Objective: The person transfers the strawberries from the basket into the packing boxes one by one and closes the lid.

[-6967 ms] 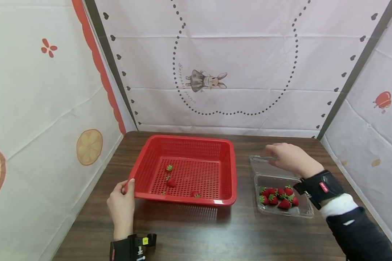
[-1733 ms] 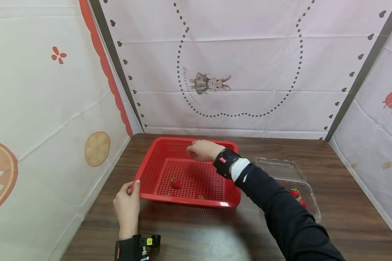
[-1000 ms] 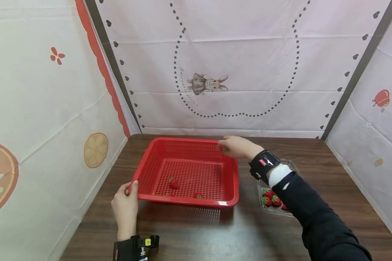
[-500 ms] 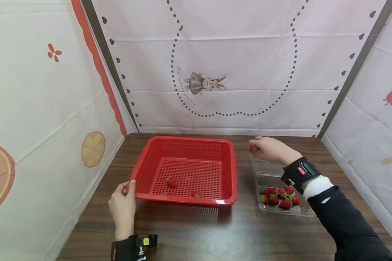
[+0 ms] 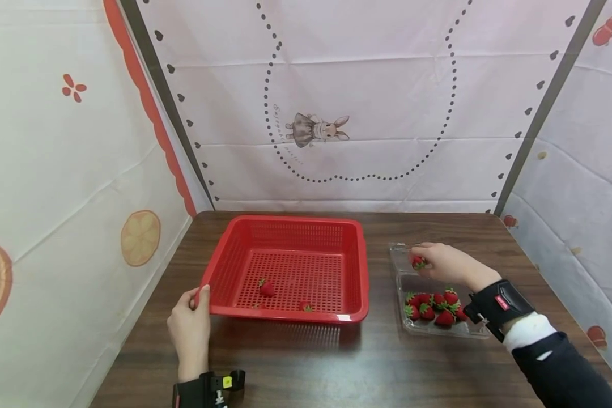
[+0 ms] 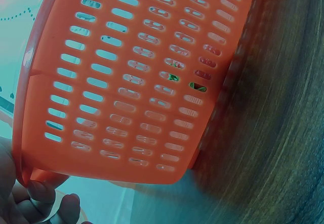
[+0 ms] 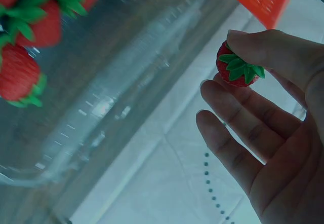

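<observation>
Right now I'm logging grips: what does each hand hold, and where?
Right hand pinches a strawberry by its body; left hand grips the red basket rim corner.

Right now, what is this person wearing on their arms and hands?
Both hands are bare. The right wrist carries a black band with a small red tag, above a white cuff and a dark sleeve. The left wrist wears a black band with a small yellow mark.

A glossy red perforated plastic basket (image 5: 290, 266) is seen at centre frame on a dark, smooth wood-grain table (image 5: 306, 362). At lower right, a clear, shiny plastic clamshell box (image 5: 441, 306) is shown. Creased matt printed cloth (image 5: 357, 96) fills the upper frame.
</observation>
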### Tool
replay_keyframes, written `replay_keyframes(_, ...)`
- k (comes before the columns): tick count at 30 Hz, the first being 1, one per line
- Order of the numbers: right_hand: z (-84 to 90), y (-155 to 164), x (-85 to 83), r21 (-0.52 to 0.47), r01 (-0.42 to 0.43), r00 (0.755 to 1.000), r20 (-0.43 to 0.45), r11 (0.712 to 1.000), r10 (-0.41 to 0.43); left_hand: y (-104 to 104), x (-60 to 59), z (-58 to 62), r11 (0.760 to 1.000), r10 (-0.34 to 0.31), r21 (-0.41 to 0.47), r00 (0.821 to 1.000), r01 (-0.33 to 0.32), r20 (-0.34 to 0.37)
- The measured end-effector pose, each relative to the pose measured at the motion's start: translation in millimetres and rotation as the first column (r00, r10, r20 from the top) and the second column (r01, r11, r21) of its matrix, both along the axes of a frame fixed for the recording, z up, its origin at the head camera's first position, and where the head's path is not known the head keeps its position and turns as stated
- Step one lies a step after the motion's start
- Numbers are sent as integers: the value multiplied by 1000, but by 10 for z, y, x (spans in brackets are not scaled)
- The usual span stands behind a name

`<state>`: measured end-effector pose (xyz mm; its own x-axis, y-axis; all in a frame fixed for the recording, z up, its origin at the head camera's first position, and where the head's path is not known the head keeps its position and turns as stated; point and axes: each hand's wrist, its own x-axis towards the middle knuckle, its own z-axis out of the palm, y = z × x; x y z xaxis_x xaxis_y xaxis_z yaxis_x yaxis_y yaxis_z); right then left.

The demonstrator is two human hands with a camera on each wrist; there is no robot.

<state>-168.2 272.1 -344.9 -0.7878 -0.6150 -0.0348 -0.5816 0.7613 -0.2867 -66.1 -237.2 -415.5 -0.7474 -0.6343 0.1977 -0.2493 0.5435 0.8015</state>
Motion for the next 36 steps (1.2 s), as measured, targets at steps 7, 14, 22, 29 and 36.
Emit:
replay_keyframes(7,-168,75,175,8,8,999,49,1000,-8,-9,-6,-2,1000,-2,-6,1000,2,-5)
replay_keyframes(14,-278,139,282,-32,-1,996,85,999,4,-11,6,3,1000,0,12,1000,0,-6)
replay_keyframes(22,-337,166,344,-47,-10,996,86,999,14,-13,13,0,1000,-14,10,1000,14,-23)
replay_keyframes(29,-381,177,373,-27,-19,997,73,999,21,-19,0,-2,1000,-7,8,1000,7,-9)
replay_keyframes(36,-421,175,405,15,-13,999,53,1000,12,-14,-1,-3,1000,-5,5,1000,5,-1)
